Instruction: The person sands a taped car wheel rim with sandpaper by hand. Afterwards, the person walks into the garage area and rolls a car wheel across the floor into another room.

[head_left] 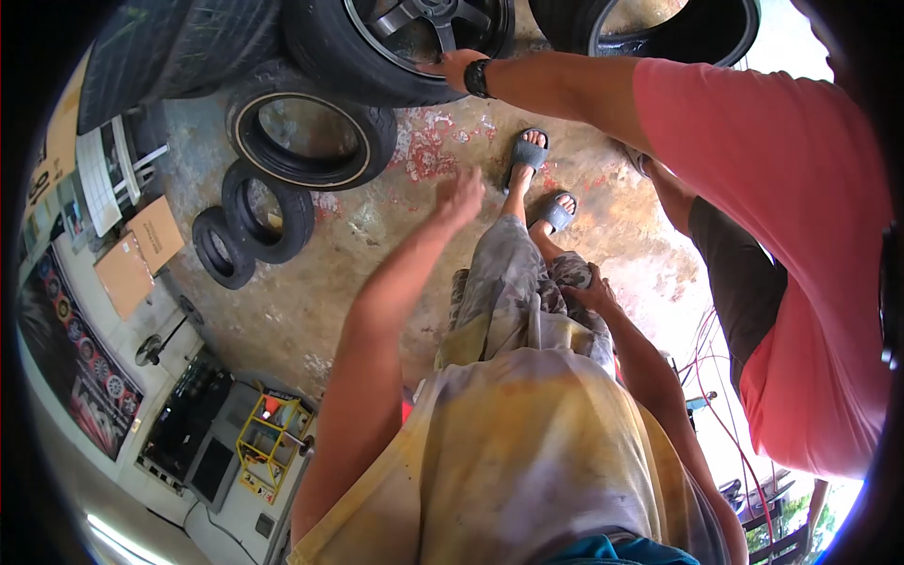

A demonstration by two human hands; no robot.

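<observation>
My left hand (459,198) is held out over the floor, below a tyre mounted on a dark spoked wheel (394,56). It touches nothing that I can see; its fingers are smeared by motion, so their shape is unclear. My right hand (591,290) rests open on the knee of my camouflage trousers (513,259). Another person in a red shirt (753,169) reaches across from the right. That person's hand (457,71), with a black watch on the wrist, is on the wheel's rim.
Loose tyres lie to the left: a large one (372,141) and two smaller ones (282,212). More tyres (179,47) stand at the top left, and another (725,33) at the top right. A yellow rack (268,443) and cardboard (155,231) are along the wall. Red cables (730,433) hang at right.
</observation>
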